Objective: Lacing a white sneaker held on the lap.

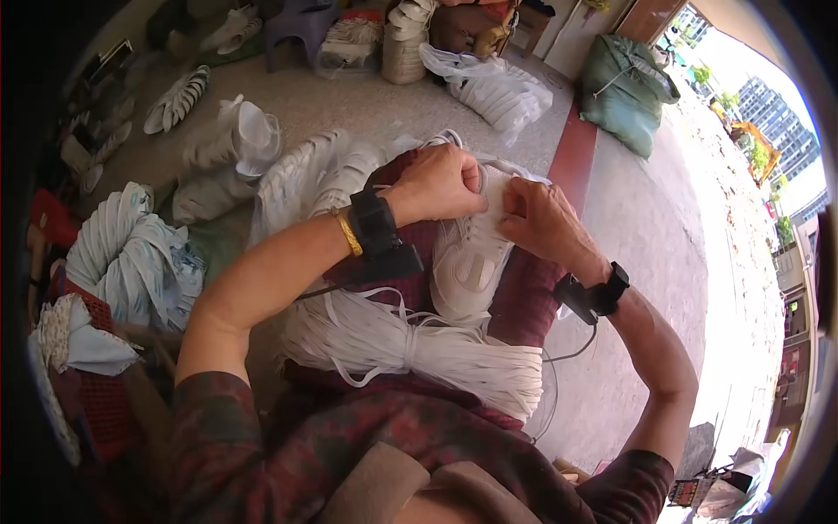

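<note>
We see the left hand point(443, 182) at the upper left side of a white shoe point(467, 275), fingers curled inward with the tips by the lacing area; the right hand point(546, 218) sits opposite at the shoe's right edge, fingers bent, thumb toward the tongue; we cannot tell whether either is closed on a lace, fingertips too hidden; the shoe lies on the person's lap, toe toward the body, on maroon trousers point(528, 301); just below the toe we have a bundle of flat white laces point(458, 360), tied round the middle, loose loops at left; black wrist devices on both arms, yellow bracelet point(350, 234) beside the left one; left of the lap, stacked white shoe pieces point(301, 175), partly in clear plastic; farther left, pale blue-and-white stacks point(131, 253) near a red basket point(103, 406); up top, a purple-grey stool point(298, 31) and a plastic-wrapped white bundle point(502, 92); upper right, a tied green sack point(621, 92) by a red floor stripe point(576, 140); beyond, bright ground and tall buildings.
</note>
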Demonstrator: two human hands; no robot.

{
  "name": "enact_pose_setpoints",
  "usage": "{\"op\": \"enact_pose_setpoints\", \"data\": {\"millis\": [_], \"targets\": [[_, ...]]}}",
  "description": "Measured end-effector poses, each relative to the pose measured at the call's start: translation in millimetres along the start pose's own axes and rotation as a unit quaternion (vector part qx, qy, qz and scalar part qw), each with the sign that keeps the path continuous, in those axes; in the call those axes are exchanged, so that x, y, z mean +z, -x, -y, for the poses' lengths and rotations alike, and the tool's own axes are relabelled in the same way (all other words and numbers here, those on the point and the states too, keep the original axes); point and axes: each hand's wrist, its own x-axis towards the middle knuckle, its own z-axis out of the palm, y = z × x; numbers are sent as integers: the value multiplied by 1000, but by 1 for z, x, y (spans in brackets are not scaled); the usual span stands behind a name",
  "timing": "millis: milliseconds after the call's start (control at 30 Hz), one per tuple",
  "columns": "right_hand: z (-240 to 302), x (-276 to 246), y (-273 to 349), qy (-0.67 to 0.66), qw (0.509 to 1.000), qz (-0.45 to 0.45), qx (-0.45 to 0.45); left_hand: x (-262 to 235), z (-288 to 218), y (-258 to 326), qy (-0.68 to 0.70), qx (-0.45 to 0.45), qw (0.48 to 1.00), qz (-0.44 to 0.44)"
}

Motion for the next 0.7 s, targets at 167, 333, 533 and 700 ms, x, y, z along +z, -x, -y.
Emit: {"op": "enact_pose_setpoints", "data": {"millis": [167, 333, 533, 700], "targets": [[-12, 1, -5, -137, 988, 65, -9, -17, 13, -2, 116, -125, 979, 109], [-17, 2, 2, -169, 983, 55, 39, -16, 17, 2, 177, -157, 962, 134], [-17, 0, 15, -379, 925, 11, 14, -28, 17, 1, 134, -149, 973, 117], [-4, 1, 47, -211, 976, -51, 9, -37, 26, 11, 26, -52, 990, 131]]}}
